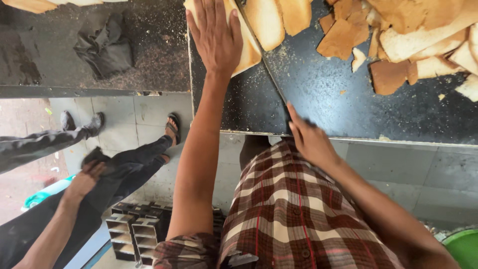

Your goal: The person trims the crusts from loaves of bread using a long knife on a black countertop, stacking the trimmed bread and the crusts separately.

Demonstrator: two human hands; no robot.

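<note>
My left hand (215,35) lies flat, fingers apart, on a pale slice of bread (247,52) at the far end of a dark metal tray (249,104). My right hand (308,139) rests at the near edge of a second black tray (348,99), fingers together and pointing to the seam between the two trays; it holds nothing. Many bread slices and brown crusts (398,40) are heaped on the second tray's far side, with crumbs scattered around.
A dark worktop (59,65) on the left carries a crumpled grey cloth (105,47). Another person sits at left, hand (87,177) on a knee, sandalled foot (173,127) on the tiled floor. Stacked metal loaf tins (142,231) stand below. A green tub (463,246) at bottom right.
</note>
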